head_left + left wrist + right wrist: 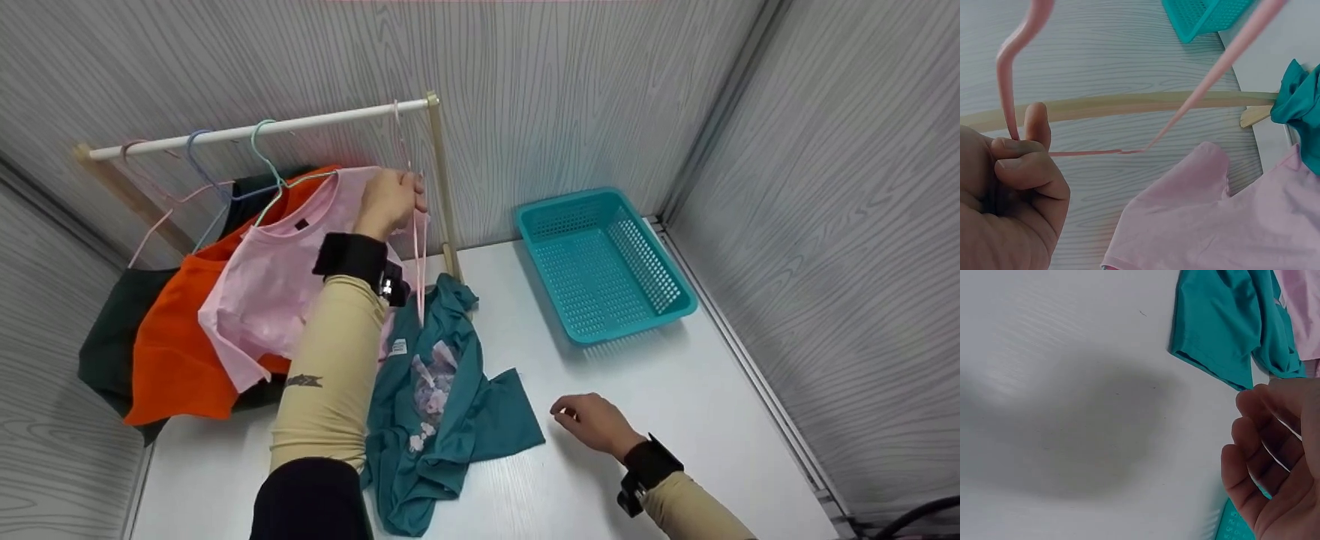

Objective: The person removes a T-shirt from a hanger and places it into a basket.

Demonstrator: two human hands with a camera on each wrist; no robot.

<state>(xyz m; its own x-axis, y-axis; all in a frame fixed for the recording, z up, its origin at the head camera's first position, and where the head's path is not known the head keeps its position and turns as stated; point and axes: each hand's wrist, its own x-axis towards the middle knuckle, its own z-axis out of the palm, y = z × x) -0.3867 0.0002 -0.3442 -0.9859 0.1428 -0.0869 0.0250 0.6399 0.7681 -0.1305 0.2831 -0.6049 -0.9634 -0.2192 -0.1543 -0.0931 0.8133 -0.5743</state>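
The pink hanger is at the right end of the white rail, close to the wooden post. The left hand is stretched well forward and grips its upper part, probably so that it does not swing. Lower down, the teal shirt lies crumpled on the table, perhaps to stay within reach. Near its edge, the right hand holds nothing, its fingers loosely bent. Farther off stands the teal basket.
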